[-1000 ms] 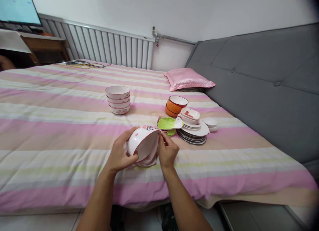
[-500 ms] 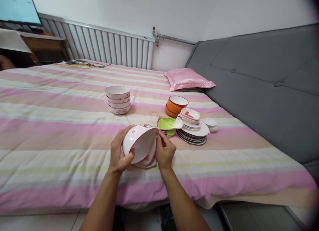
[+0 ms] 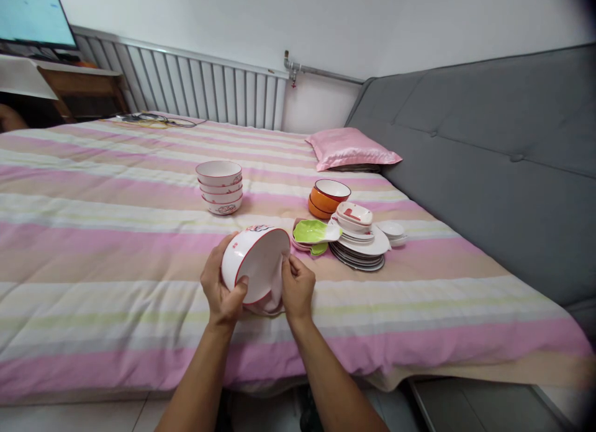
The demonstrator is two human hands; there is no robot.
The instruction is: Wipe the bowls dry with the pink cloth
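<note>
My left hand (image 3: 222, 289) grips a white bowl (image 3: 261, 264) with a red rim and a printed pattern, thumb over the rim. The bowl is tilted so its inside faces right and toward me. In my right hand (image 3: 298, 286) a pale pink cloth (image 3: 274, 292) is pinched at the bowl's right rim; part of it hangs below and behind the bowl. Beyond my hands stands a stack of matching bowls (image 3: 220, 187). Right of them are green leaf-shaped dishes (image 3: 316, 231), orange bowls (image 3: 325, 199) and a pile of plates (image 3: 361, 255) topped by small square dishes (image 3: 354, 213).
All this rests on a bed with a striped sheet (image 3: 116, 246). Small white dishes (image 3: 392, 229) lie at the pile's right. A pink pillow (image 3: 351, 148) sits by the grey headboard (image 3: 488, 153). Cables (image 3: 158, 118) lie at the far left edge, near a radiator (image 3: 195, 81).
Both hands have shifted slightly left with the bowl. The right hand has moved down and left along the rim, and more cloth shows inside the bowl's edge.
</note>
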